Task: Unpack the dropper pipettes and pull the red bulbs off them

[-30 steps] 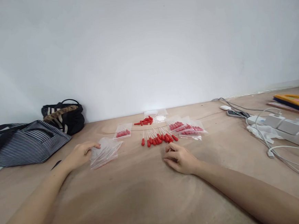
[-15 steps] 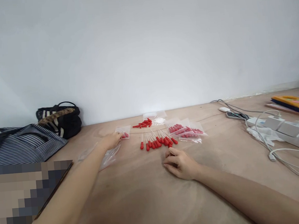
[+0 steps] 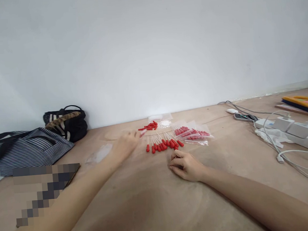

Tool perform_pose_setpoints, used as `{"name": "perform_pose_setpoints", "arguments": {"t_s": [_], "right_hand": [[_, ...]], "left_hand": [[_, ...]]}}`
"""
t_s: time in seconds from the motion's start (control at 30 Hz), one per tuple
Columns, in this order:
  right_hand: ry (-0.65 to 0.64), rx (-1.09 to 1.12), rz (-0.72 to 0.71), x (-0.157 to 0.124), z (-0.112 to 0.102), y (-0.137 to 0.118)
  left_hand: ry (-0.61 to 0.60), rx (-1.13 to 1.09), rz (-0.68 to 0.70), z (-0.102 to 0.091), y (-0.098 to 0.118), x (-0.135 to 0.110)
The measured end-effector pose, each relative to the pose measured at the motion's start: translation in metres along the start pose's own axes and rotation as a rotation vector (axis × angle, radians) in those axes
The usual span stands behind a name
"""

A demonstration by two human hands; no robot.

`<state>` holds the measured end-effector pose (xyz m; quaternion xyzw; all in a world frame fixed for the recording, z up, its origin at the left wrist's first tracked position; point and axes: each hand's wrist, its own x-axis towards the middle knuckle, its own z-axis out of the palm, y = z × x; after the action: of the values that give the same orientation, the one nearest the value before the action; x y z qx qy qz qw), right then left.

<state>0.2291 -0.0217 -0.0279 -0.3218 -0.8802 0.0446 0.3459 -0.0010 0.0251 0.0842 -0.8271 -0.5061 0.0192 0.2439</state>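
My left hand (image 3: 128, 142) is blurred and pinches a small clear zip bag (image 3: 143, 132) with something red inside, just left of the loose droppers. Those droppers (image 3: 163, 145) lie fanned out, their red rubber bulbs toward me and thin pale stems pointing away. Close below the nearest bulbs, my right hand (image 3: 186, 165) rests on its side with curled fingers. What its fingers hold, if anything, is hidden. Behind the fan is a small pile of red rubber pieces (image 3: 151, 125). Zip bags filled with red-bulbed droppers (image 3: 192, 132) overlap to the right.
Flat clear bags lie by my left forearm (image 3: 100, 154) and near the wall (image 3: 159, 118). A striped bag (image 3: 36, 149) and a black bag (image 3: 68, 125) stand left, by a blurred-out dark item (image 3: 48, 191). Chargers (image 3: 299, 127), cables and a phone (image 3: 245, 117) occupy the right.
My left hand has moved right, taking the small zip bag from its spot on the table toward the droppers. My right hand has stayed in place. The view has shifted slightly.
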Motion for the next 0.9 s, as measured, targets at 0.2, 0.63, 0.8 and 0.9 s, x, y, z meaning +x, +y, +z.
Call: {"name": "perform_pose_setpoints", "arguments": {"t_s": [0.2, 0.63, 0.8, 0.9], "right_hand": [[-0.022, -0.025, -0.007, 0.000, 0.000, 0.000], [-0.071, 0.084, 0.096, 0.001, -0.005, -0.001], [-0.044, 0.109, 0.161, 0.002, -0.003, -0.004], [-0.030, 0.135, 0.193, 0.002, -0.002, -0.006]], "left_hand": [[-0.053, -0.355, 0.171, 0.002, 0.057, -0.046], [-0.053, -0.788, 0.386, 0.034, 0.044, -0.067], [-0.141, -0.783, 0.316, 0.044, 0.048, -0.076], [-0.124, -0.789, 0.124, 0.038, 0.071, -0.078]]}}
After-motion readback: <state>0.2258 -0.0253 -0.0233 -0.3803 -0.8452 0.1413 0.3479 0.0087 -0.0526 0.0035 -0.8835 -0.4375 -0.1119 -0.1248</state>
